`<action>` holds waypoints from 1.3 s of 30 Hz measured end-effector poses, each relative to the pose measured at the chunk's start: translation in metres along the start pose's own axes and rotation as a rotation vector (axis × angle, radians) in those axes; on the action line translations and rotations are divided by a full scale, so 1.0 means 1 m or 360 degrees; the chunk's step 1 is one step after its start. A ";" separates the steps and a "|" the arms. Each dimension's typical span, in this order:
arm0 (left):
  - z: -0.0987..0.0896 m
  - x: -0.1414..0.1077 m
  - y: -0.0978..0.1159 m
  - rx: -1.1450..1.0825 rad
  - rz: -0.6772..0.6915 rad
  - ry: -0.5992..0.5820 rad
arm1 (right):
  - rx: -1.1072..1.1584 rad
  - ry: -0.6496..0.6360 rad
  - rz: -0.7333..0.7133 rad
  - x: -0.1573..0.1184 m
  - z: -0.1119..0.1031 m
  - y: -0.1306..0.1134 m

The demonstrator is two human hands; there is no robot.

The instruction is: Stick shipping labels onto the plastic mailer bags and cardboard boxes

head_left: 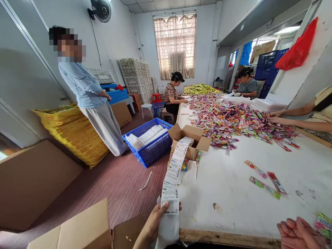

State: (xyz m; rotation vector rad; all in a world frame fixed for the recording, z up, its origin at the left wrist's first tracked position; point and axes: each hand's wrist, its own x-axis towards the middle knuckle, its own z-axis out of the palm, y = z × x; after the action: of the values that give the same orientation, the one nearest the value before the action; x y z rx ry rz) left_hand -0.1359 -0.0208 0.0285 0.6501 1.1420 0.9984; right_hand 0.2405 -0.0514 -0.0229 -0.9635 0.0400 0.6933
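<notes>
My left hand [161, 215] is closed at the table's near edge, thumb on top of a printed label strip [169, 193]. Under the strip, in the same grip, is a white plastic bag [168, 228]. The strip runs back into an open cardboard box [190, 135] at the table's left edge. At the lower right, my right hand [298, 232] has its fingers curled together; whether anything is inside them is hidden. Close beside it lies a pink and green candy packet [323, 224], partly cut off by the frame. Three loose packets [264, 186] lie farther in on the white table [220, 200].
A large heap of colourful packets [233, 117] covers the far table, with other people working around it. A blue basket [147, 141] of white sleeves stands on the floor at left. An open carton [75, 224] is at lower left; a person [88, 93] stands beyond.
</notes>
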 end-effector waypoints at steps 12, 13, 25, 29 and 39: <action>-0.003 0.004 -0.001 -0.0024 -0.0052 -0.0020 | -0.0159 -0.0057 0.0016 -0.007 -0.008 0.019; -0.003 0.005 -0.002 -0.0027 -0.0052 -0.0021 | -0.0169 -0.0060 0.0035 -0.007 -0.007 0.020; -0.004 0.004 -0.002 -0.0081 -0.0046 0.0001 | -0.0165 -0.0102 0.0199 -0.007 -0.007 0.027; -0.003 0.004 -0.002 -0.0076 -0.0055 -0.0023 | -0.0157 -0.0098 0.0231 -0.008 -0.006 0.029; -0.004 0.005 -0.004 -0.0056 -0.0027 -0.0014 | -0.0133 -0.0044 0.0287 -0.016 0.001 0.026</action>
State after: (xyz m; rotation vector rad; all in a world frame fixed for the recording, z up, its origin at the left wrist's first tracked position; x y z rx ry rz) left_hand -0.1380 -0.0189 0.0216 0.6154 1.1186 0.9983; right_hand 0.2128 -0.0496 -0.0364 -1.0384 0.0746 0.8797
